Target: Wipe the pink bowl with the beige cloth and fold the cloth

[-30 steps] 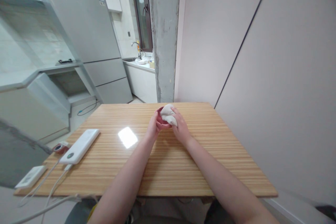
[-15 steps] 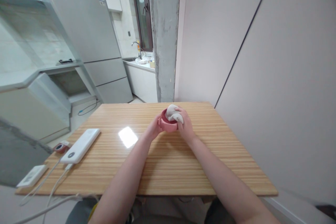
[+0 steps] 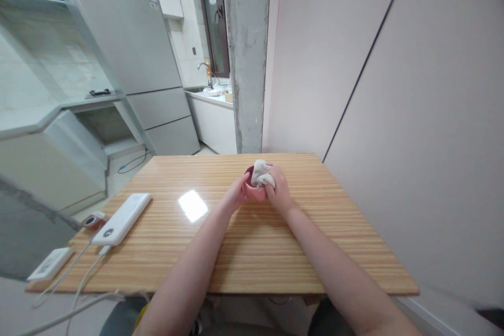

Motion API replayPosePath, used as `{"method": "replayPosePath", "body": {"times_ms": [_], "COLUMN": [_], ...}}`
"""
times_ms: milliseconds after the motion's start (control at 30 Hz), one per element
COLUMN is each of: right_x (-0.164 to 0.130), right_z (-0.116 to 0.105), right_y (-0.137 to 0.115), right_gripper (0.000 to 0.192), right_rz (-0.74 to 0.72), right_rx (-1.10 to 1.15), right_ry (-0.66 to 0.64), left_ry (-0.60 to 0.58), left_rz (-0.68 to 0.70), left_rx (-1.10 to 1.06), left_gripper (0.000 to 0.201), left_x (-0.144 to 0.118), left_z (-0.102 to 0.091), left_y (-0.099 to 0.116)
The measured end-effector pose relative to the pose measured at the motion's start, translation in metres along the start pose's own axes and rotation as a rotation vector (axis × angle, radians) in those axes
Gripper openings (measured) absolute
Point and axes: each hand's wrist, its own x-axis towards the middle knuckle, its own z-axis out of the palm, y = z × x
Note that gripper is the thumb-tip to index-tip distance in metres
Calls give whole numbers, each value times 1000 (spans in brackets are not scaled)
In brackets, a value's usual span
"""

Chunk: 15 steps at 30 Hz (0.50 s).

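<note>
A small pink bowl (image 3: 255,193) is held over the far middle of the wooden table (image 3: 271,252), its mouth tilted toward the upper side. My left hand (image 3: 237,192) is closed on the bowl's left side, the thumb lying over its rim. Bunched in my right hand (image 3: 279,187) is a white cloth (image 3: 260,172), pressed into the bowl's mouth at the right. The cloth covers much of the bowl's inside. Some of my right fingers are hidden behind the cloth and the rim.
At the table's left lie a white power bank (image 3: 123,219) with cables, a small red-brown object (image 3: 93,220) and a white power strip (image 3: 50,264). A grey pillar (image 3: 248,63) and a pale wall (image 3: 354,63) stand beyond. A fridge (image 3: 126,42) is at the back left.
The bowl has turned a little and moved slightly lower and to the right. The left thumb now lies over the rim, and the cloth has shifted with my right hand.
</note>
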Motion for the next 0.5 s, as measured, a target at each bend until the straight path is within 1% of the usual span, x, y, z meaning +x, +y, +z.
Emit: {"method": "replayPosePath", "body": {"times_ms": [100, 133, 167, 200, 333, 367, 433, 500], "right_x": [-6, -8, -9, -9, -3, -2, 0, -3], "right_z": [14, 18, 21, 21, 7, 3, 1, 6], "right_y": [-6, -9, -12, -14, -11, -9, -7, -8], "right_gripper": [23, 24, 23, 21, 9, 9, 12, 21], "right_rz": [38, 43, 39, 23, -63, -73, -61, -20], "right_rx": [-35, -47, -57, -63, -29, -16, -9, -28], "right_ry": [15, 25, 28, 21, -39, -43, -26, -7], "left_ry": [130, 184, 212, 205, 1, -21, -4, 54], "left_rz": [187, 213, 207, 172, -9, -32, -10, 99], "left_rx": [-50, -54, -52, -49, -56, -54, -56, -82], "left_gripper": [41, 45, 48, 50, 49, 47, 39, 34], "left_x": [5, 6, 5, 3, -6, -6, -5, -1], "left_z": [5, 6, 7, 7, 6, 6, 7, 9], "left_y": [-5, -5, -4, -1, 11, 13, 13, 10]}}
